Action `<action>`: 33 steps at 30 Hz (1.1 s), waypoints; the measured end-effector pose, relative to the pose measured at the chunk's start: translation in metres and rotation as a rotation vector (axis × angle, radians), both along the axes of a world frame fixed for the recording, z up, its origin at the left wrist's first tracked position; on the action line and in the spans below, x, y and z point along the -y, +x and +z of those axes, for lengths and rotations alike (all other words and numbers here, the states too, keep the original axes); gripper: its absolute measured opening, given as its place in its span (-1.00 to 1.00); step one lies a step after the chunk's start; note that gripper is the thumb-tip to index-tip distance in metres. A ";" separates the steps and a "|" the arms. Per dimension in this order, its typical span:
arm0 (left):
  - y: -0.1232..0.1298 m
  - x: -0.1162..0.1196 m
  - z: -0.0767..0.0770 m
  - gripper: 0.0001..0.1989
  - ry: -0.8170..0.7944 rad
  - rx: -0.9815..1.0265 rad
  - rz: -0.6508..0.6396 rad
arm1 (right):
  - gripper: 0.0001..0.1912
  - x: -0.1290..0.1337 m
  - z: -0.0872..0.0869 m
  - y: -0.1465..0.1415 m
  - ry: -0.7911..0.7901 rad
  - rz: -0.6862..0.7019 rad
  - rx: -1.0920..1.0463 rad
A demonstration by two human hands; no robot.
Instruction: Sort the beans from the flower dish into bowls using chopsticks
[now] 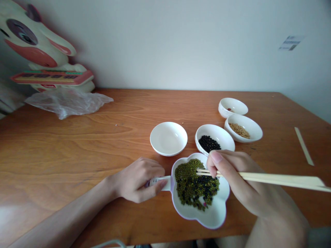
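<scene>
My left hand [141, 181] is closed around the handle [165, 183] of a flower-shaped white dish [217, 215] with a lilac rim. Green beans [190, 168] lie in the dish, mixed with black beans toward its middle, and a small pink bit shows near the bottom. Pinched in my right hand [238, 179] is a pair of wooden chopsticks [274, 178], their tips together over the beans. Behind the dish stand a white bowl [168, 137] with nothing in it and a bowl [226, 139] holding black beans [209, 143].
A bowl [254, 129] of tan beans and a bowl [232, 105] with a few reddish bits stand at the back right. A paper strip [303, 146] lies far right. Back left are a plastic bag [69, 103] and a cow-shaped toy keyboard [54, 77] near the wall.
</scene>
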State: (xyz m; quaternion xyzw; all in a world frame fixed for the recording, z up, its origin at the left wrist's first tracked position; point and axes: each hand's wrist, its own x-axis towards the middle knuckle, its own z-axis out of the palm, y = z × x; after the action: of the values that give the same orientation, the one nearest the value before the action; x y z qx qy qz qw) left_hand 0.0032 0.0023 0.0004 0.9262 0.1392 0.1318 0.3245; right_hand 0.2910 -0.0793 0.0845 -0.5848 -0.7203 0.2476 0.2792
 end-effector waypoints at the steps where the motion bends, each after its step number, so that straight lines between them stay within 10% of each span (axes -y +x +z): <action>1: 0.000 0.000 0.000 -0.73 0.002 0.001 0.001 | -0.51 0.000 0.000 0.000 0.003 -0.003 0.003; 33: -0.001 0.000 -0.001 -0.73 0.012 0.000 0.011 | -0.49 0.001 -0.002 0.004 -0.072 0.000 -0.071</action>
State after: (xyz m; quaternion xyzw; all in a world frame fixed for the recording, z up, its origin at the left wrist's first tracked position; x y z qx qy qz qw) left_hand 0.0018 0.0019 -0.0005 0.9274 0.1436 0.1343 0.3183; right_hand 0.2954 -0.0802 0.0827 -0.5853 -0.7007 0.2938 0.2832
